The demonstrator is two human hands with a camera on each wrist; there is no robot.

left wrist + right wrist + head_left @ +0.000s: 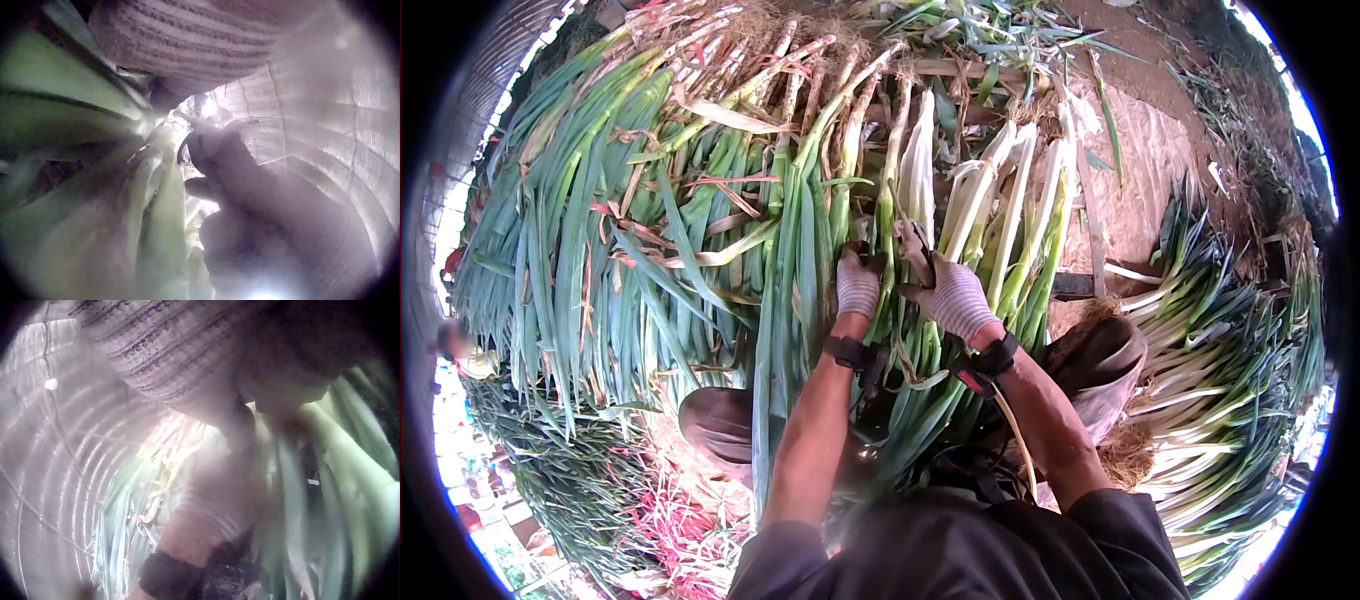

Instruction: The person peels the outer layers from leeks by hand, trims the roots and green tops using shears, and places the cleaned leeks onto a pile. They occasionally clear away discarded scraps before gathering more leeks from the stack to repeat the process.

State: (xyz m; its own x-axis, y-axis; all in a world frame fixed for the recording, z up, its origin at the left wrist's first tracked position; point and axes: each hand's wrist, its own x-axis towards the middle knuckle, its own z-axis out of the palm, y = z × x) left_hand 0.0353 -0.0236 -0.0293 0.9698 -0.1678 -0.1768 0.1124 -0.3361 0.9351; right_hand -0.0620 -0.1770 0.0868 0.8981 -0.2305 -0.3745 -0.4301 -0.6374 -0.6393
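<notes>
Both hands wear striped knit gloves and work close together over a row of long green onions. My left hand point(859, 286) grips a green onion stalk point(886, 215) whose roots point away from me. Just to its right, my right hand point(957, 298) pinches a pale brownish strip of outer leaf point(913, 248) beside that stalk. Whiter peeled stalks point(1012, 200) lie to the right of the right hand. In the left wrist view the fingers of both hands meet near the stalk point(164, 219). The right wrist view shows the left glove point(215, 503) below the right one.
A thick pile of unpeeled green onions point(590, 240) spreads across the left. Rows of cleaned ones point(1200, 420) lie at the right, past the knee point(1100, 360). Loose leaf scraps point(990, 30) lie at the far side. Red ties point(675, 525) lie at the lower left.
</notes>
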